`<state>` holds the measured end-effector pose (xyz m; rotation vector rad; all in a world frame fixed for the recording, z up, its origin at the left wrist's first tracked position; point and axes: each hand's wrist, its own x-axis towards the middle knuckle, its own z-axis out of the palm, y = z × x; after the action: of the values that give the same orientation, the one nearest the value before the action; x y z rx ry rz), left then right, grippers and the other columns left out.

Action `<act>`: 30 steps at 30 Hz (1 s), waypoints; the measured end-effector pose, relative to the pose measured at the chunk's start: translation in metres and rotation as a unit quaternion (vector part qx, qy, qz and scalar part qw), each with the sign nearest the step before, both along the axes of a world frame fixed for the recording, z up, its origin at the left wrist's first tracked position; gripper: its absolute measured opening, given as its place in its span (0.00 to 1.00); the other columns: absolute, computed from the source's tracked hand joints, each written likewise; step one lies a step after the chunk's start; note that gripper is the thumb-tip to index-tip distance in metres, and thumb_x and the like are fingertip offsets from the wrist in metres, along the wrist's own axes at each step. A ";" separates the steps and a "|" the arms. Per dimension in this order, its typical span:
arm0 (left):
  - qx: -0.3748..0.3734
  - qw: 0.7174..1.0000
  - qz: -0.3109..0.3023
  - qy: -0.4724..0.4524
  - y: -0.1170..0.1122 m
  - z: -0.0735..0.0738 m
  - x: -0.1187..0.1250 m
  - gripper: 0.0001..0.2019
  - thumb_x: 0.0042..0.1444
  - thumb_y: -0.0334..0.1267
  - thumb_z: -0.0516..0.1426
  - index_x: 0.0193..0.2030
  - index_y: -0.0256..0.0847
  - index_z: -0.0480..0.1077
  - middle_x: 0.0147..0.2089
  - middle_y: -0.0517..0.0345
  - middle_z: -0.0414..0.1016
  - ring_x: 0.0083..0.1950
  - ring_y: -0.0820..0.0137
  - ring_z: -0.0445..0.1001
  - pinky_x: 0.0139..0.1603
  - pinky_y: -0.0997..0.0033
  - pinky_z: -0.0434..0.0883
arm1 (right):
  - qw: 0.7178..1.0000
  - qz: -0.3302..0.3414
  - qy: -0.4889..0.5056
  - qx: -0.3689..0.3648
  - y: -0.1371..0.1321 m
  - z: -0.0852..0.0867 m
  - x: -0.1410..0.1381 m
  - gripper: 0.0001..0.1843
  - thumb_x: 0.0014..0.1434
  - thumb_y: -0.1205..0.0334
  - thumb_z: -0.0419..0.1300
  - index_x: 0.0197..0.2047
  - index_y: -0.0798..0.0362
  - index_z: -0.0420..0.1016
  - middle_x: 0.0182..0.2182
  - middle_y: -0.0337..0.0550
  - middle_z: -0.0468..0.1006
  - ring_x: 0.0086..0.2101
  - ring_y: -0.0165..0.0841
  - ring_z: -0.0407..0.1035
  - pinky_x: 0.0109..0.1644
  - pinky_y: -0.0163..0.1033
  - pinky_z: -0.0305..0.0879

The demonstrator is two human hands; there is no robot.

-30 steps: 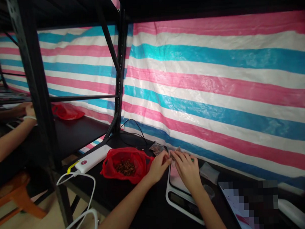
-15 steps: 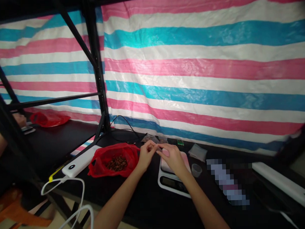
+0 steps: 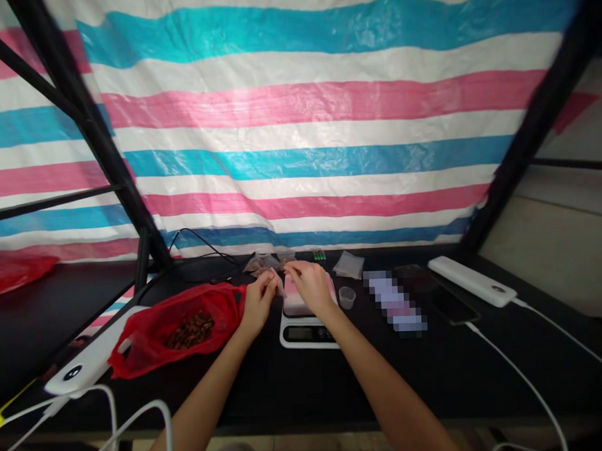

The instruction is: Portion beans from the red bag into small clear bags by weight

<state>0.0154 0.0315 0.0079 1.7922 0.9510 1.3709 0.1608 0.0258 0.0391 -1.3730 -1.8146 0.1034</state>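
Nearby, white cables (image 3: 140, 415) trail off the black tabletop (image 3: 287, 384) edge, a snag risk. Left hand (image 3: 257, 304) and right hand (image 3: 310, 286) both pinch a small clear plastic pouch (image 3: 278, 283) above the white digital scale (image 3: 308, 320). Loose grip could spill contents; red plastic bag of brown pieces (image 3: 179, 327) sits beside, easily elbowed. Small clear cup (image 3: 347, 297) could tip.

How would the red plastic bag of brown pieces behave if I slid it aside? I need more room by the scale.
The red bag looks thin and crumpled, so it would probably flop, not slide stiffly. Its mouth gapes open, so the brown pieces might spill.
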 end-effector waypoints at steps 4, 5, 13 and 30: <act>0.020 0.999 0.016 0.047 -0.009 0.001 0.007 0.15 0.57 0.46 0.49 0.26 0.38 0.61 0.21 0.65 0.56 0.23 0.77 0.56 0.23 0.77 0.53 | 0.999 -0.012 -0.012 -0.031 -0.001 0.011 0.013 0.12 0.59 0.56 0.52 0.36 0.47 0.77 0.32 0.38 0.79 0.33 0.31 0.71 0.35 0.31 0.58; 0.023 0.998 0.027 0.043 -0.009 0.001 0.008 0.15 0.57 0.46 0.49 0.27 0.38 0.62 0.21 0.65 0.57 0.23 0.77 0.57 0.24 0.77 0.53 | 0.999 0.009 -0.012 -0.033 -0.002 0.014 0.014 0.13 0.59 0.54 0.52 0.35 0.47 0.76 0.30 0.37 0.79 0.31 0.31 0.71 0.34 0.31 0.58; 0.026 0.998 0.041 0.046 -0.003 -0.004 0.003 0.13 0.56 0.46 0.50 0.27 0.38 0.62 0.18 0.67 0.54 0.20 0.77 0.55 0.22 0.78 0.52 | 0.986 0.120 -0.094 -0.059 -0.014 0.017 0.006 0.15 0.59 0.52 0.53 0.29 0.51 0.72 0.22 0.35 0.71 0.24 0.27 0.63 0.27 0.30 0.47; 0.092 0.966 0.186 0.152 -0.008 -0.004 0.011 0.10 0.53 0.39 0.51 0.23 0.39 0.63 0.18 0.66 0.58 0.21 0.77 0.59 0.24 0.78 0.55 | 0.995 -0.012 -0.101 -0.012 -0.005 0.010 0.013 0.13 0.61 0.55 0.49 0.33 0.49 0.71 0.30 0.37 0.76 0.30 0.30 0.67 0.31 0.31 0.50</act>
<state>0.0259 0.0238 0.0037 2.0815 1.4224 1.4700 0.1741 0.0212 0.0490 -1.4655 -1.9675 -0.0291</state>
